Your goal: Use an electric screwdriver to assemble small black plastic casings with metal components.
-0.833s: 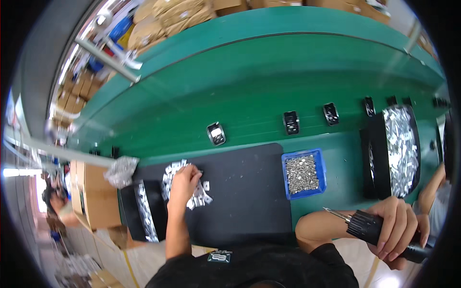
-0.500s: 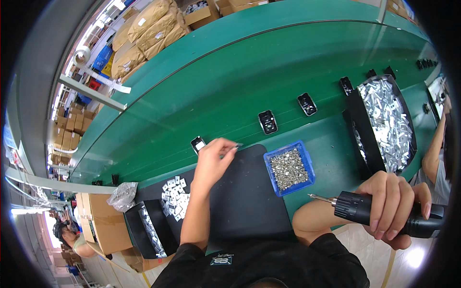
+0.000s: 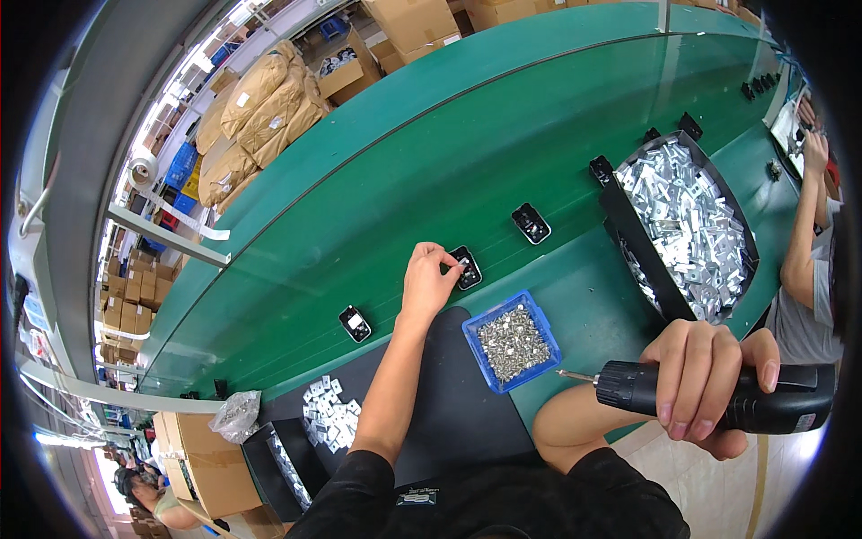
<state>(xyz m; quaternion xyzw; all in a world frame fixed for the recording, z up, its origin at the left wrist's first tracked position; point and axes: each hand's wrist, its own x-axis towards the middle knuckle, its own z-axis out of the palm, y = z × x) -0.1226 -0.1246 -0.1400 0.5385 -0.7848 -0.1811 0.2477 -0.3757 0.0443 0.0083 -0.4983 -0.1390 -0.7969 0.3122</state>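
Note:
My left hand (image 3: 429, 277) reaches out to a small black housing (image 3: 470, 274) on the green conveyor belt. Its fingertips are pinched together over the housing, and what they hold, if anything, is too small to make out. My right hand (image 3: 700, 373) grips a black electric screwdriver (image 3: 626, 386), whose bit points left towards a blue basket (image 3: 546, 322) full of small screws (image 3: 514, 346). Another housing (image 3: 356, 325), with a white plate in it, lies on the belt left of my left forearm. White and silver plates (image 3: 330, 418) are spread on the black mat (image 3: 458, 422).
A large black bin (image 3: 642, 260) heaped with metal plates stands to the right. One more housing (image 3: 532, 225) lies farther along the belt. A box (image 3: 202, 449) and a clear plastic bag (image 3: 236, 417) are at left. A co-worker's arm (image 3: 802, 225) shows at far right.
My left hand has moved right and forward, from beside the plate-filled housing to the middle one. The view has shifted; my right hand keeps holding the screwdriver.

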